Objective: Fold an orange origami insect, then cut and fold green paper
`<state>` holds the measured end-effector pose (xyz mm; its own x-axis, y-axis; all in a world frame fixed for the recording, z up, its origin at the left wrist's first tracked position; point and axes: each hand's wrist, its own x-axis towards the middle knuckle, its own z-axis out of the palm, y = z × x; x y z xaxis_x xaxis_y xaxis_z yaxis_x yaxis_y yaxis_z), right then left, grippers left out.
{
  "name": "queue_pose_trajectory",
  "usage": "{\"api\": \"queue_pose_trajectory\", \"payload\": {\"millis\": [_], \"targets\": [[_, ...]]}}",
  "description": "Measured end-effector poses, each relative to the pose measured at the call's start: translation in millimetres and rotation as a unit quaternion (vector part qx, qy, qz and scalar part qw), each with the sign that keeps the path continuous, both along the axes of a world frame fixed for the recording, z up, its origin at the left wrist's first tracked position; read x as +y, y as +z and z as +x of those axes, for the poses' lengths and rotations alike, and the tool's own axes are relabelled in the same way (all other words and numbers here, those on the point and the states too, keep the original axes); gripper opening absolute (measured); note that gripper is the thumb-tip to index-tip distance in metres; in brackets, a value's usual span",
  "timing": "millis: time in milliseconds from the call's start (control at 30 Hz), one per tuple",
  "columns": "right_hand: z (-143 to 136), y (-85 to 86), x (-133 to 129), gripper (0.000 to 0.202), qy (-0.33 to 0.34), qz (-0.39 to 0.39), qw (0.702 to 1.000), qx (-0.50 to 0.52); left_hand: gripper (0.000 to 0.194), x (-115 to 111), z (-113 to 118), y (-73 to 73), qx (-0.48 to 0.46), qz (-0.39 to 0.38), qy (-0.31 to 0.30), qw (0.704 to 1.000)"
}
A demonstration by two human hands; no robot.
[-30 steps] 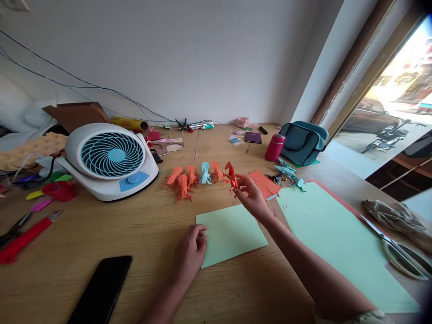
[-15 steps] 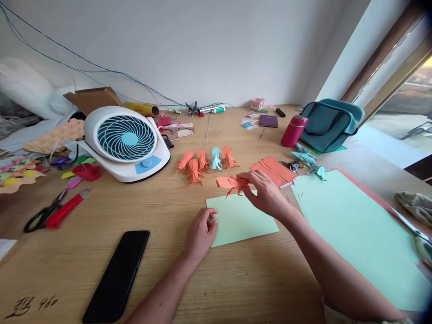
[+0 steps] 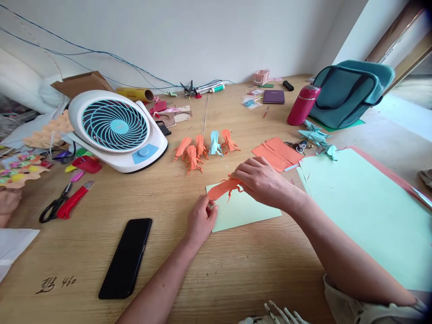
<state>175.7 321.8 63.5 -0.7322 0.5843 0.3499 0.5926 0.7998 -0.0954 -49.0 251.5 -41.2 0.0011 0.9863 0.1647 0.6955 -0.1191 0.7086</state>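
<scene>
An orange folded paper figure (image 3: 221,189) with thin legs is held above a pale green sheet (image 3: 248,213). My right hand (image 3: 259,180) grips its right end from above, fingers closed. At its left end my left hand (image 3: 201,218) pinches the tip with thumb and fingers, beside the sheet's left edge. Behind them stand several orange paper figures (image 3: 191,158) and one light blue figure (image 3: 215,143). Folded orange paper (image 3: 277,153) lies behind my right hand.
A white fan (image 3: 118,130), black scissors (image 3: 54,207), a red cutter (image 3: 72,202) and a black phone (image 3: 126,258) are on the left. Large green sheets (image 3: 364,211), a pink bottle (image 3: 304,104) and a teal bag (image 3: 347,94) stand or lie right. Another person's hand (image 3: 8,204) shows far left.
The orange figure has come down and left, its left end now between my left fingers. The camera view has shifted, and another person's hand has appeared at the left edge.
</scene>
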Motion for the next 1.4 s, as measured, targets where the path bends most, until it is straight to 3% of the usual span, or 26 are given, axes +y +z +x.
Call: {"api": "queue_pose_trajectory", "payload": {"millis": [400,800,1000,1400], "targets": [[3.8,-0.7,1.1,0.023,0.044,-0.084,0.993,0.072,0.014,0.0,-0.7,-3.7,-0.064,0.019,0.001,0.998],[1.6,-5.9,2.0,0.024,0.132,-0.223,0.946,0.195,0.023,-0.8,-2.1,-7.4,-0.173,0.002,-0.005,0.985],[0.6,-6.0,1.2,0.025,0.144,-0.284,0.923,0.214,0.025,-1.2,-1.8,-6.8,-0.198,-0.004,-0.011,0.98],[0.7,-7.4,1.4,0.027,0.142,-0.301,0.92,0.21,0.026,-1.5,-1.1,-4.8,-0.206,-0.016,-0.015,0.978]]}}
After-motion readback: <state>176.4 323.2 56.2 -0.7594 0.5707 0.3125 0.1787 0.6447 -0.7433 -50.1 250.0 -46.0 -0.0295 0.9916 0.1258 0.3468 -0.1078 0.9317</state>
